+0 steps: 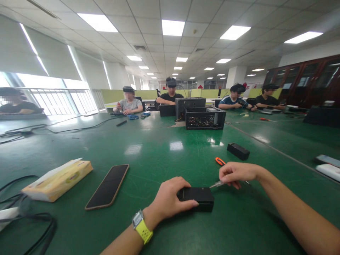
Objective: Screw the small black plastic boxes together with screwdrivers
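Observation:
My left hand grips a black rectangular box on the green table, thumb along the near side and fingers over the far side. In my right hand is a small thin screwdriver, pinched in the fingers, with its tip at the box's right end, by the top edge. Whether the tip touches the box I cannot tell. An orange-handled tool lies just behind my right hand, which partly hides it. Farther back rests a second black box.
A phone, a tissue pack and dark cables lie to the left. Computer cases stand at the table's middle. White devices sit at the right edge. Several people work across the table.

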Action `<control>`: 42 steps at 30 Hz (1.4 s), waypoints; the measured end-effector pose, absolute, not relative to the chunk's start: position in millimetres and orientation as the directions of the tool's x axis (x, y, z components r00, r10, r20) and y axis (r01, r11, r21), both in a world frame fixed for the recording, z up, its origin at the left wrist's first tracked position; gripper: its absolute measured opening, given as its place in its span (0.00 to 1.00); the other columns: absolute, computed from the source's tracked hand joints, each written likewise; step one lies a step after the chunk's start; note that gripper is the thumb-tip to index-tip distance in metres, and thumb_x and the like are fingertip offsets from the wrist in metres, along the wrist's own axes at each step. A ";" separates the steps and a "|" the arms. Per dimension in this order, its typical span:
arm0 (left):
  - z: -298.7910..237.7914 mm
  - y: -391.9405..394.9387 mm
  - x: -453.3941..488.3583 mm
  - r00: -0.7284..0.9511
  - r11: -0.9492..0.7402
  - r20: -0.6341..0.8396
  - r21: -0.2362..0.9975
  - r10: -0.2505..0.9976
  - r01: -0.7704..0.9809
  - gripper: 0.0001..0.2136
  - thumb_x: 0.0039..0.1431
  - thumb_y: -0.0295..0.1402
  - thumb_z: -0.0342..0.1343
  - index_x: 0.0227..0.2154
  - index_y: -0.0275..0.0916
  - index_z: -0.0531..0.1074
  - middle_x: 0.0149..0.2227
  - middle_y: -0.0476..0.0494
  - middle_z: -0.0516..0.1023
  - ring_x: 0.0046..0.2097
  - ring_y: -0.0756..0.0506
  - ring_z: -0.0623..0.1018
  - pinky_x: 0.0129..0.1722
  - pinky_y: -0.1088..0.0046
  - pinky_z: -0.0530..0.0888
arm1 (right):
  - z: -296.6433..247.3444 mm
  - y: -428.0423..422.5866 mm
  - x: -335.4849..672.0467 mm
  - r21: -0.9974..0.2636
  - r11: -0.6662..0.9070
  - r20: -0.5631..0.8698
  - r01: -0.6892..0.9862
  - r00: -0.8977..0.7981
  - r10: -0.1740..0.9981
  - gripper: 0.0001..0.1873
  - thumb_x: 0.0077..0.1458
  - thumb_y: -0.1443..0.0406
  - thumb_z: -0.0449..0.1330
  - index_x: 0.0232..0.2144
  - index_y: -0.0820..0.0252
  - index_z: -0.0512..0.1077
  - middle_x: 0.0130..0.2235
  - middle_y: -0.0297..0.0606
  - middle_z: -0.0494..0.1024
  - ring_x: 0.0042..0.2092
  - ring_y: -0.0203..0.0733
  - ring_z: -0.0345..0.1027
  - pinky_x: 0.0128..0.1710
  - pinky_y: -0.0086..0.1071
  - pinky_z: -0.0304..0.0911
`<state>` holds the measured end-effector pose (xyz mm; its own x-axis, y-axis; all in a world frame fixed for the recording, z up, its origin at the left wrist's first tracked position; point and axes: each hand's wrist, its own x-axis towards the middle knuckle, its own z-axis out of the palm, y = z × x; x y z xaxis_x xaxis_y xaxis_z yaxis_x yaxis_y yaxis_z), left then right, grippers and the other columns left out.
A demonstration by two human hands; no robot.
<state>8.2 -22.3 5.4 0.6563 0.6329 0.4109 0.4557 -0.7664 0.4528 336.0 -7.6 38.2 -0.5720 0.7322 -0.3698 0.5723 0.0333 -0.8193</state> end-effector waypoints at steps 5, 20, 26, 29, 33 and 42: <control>2.0 -20.7 8.0 0.659 -0.780 0.432 0.453 0.615 0.432 0.19 0.51 0.48 0.66 0.37 0.38 0.75 0.35 0.45 0.78 0.36 0.43 0.77 0.35 0.71 0.72 | 30.9 -8.6 322.6 -0.837 -0.004 -0.413 0.548 -0.626 0.661 0.18 0.53 0.54 0.64 0.36 0.63 0.69 0.31 0.35 0.76 0.23 0.31 0.70 0.23 0.24 0.64; 5.8 -20.9 7.0 0.607 -0.802 0.535 0.484 0.588 0.350 0.17 0.52 0.45 0.66 0.37 0.37 0.75 0.35 0.43 0.78 0.37 0.43 0.76 0.38 0.68 0.72 | 46.8 -8.9 337.2 -0.694 0.181 -0.293 0.697 -0.503 0.813 0.20 0.52 0.52 0.62 0.37 0.62 0.75 0.29 0.33 0.69 0.27 0.33 0.60 0.22 0.25 0.56; 6.4 -21.9 8.0 0.647 -0.776 0.448 0.481 0.617 0.407 0.17 0.51 0.45 0.66 0.38 0.38 0.76 0.37 0.43 0.78 0.39 0.42 0.76 0.39 0.68 0.73 | 41.6 -8.8 324.0 -0.736 0.240 -0.021 0.633 -0.375 0.927 0.17 0.56 0.53 0.58 0.30 0.62 0.70 0.26 0.31 0.66 0.27 0.34 0.61 0.29 0.29 0.58; 5.9 -21.1 7.5 0.657 -0.768 0.421 0.482 0.626 0.422 0.18 0.50 0.47 0.67 0.37 0.38 0.75 0.37 0.44 0.78 0.39 0.42 0.76 0.39 0.68 0.72 | 41.5 -14.1 302.4 -0.672 0.317 0.063 0.669 -0.374 0.925 0.17 0.54 0.52 0.61 0.31 0.63 0.74 0.25 0.29 0.62 0.27 0.33 0.56 0.28 0.28 0.52; 4.9 -20.0 7.5 0.664 -0.760 0.403 0.496 0.630 0.420 0.20 0.49 0.48 0.68 0.38 0.39 0.75 0.36 0.45 0.77 0.38 0.43 0.76 0.38 0.70 0.71 | 42.7 -26.0 277.2 -0.627 0.447 0.044 0.638 -0.544 0.838 0.29 0.46 0.46 0.66 0.43 0.61 0.77 0.23 0.27 0.62 0.26 0.33 0.54 0.25 0.27 0.47; 2.9 -20.4 7.1 0.664 -0.740 0.367 0.499 0.652 0.451 0.22 0.46 0.48 0.69 0.39 0.40 0.76 0.37 0.46 0.78 0.38 0.43 0.77 0.36 0.71 0.70 | 40.8 -41.8 258.2 -0.265 0.585 0.036 0.767 -0.598 0.801 0.34 0.38 0.38 0.65 0.42 0.52 0.78 0.28 0.34 0.78 0.29 0.41 0.69 0.29 0.30 0.51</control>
